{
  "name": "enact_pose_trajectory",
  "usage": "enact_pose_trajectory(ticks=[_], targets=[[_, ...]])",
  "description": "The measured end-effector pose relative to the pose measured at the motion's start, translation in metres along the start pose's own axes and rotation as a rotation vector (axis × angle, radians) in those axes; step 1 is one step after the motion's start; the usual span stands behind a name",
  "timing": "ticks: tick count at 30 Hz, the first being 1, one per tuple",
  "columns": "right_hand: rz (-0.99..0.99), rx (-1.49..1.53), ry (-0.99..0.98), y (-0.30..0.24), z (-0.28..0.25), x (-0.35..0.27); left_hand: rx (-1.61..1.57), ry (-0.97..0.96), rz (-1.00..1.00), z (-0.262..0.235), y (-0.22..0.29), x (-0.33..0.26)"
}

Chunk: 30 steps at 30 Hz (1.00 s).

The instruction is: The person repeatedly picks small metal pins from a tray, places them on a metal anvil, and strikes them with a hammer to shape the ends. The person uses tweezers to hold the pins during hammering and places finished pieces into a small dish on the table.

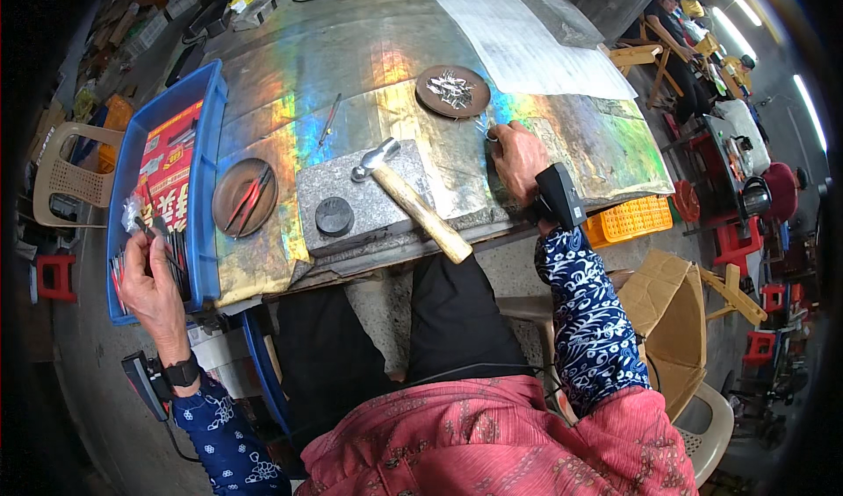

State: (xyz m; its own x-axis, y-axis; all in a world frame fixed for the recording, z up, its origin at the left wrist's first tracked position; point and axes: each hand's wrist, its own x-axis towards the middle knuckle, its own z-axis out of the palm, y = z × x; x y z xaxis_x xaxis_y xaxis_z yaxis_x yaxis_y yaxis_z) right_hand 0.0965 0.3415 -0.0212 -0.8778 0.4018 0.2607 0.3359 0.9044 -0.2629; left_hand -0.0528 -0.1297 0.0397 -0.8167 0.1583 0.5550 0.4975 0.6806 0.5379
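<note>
Iridescent workbench [351, 83], left hand's [149, 276] grasp unclear

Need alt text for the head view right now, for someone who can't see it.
Seated at a metal-topped table, the person's left hand reaches into a blue tray; the right hand pinches a small metal piece. A hammer lies between.

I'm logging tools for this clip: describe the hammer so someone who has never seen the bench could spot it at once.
Start at the bench top covered in shiny rainbow-sheened sheet, then find the grey stone slab near its front edge. The hammer lies slanted across the slab's right side, metal head up-left, pale wooden handle overhanging the front edge. It dwarfs its neighbours, the black round puck and the brown dishes.
</note>
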Motion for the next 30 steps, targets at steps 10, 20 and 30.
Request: enact_pose_trajectory(ticks=[10,20,30], targets=[[-0.176,-0.214,0.092,0.000,0.017,0.019,-0.728,-0.260,-0.239,0.033,0.071,-0.009],[-0.452,-0.288,0.182,0.008,0.022,0.034,-0.842,-0.421,-0.201,0.074,0.103,-0.022],[-0.076,0.118,0.019,-0.013,-0.013,-0.004,-0.909,-0.426,-0.225,0.088,0.104,-0.031]])
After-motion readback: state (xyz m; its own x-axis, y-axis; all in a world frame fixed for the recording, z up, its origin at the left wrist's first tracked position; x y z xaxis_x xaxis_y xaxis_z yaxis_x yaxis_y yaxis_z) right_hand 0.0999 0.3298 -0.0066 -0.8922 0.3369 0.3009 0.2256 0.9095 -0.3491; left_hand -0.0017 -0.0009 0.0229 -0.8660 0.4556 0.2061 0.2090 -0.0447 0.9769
